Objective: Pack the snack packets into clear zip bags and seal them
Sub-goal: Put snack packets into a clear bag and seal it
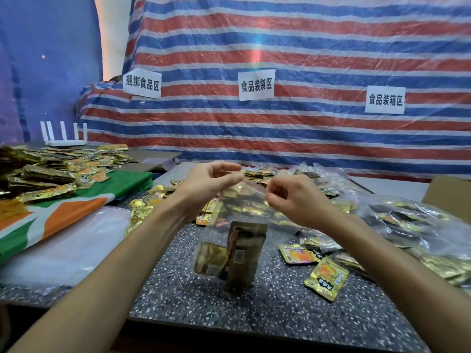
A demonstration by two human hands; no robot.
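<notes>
We count three paper signs [256,85] on the tarp [305,47], one router [65,142] with five antennas [63,130], one cardboard box [448,192], and one zip bag [244,202] with at least two packets [243,258] inside. As for the loose packets [326,278] on the table [280,314], lol, way too many to count.

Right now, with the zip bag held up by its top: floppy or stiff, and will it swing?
Likely floppy: the zip bag hangs as thin film from the left hand and right hand, which pinch its top. Probably bottom-heavy and apt to swing, since the packets sit low in it. Film looks glossy, so maybe slippery.
</notes>
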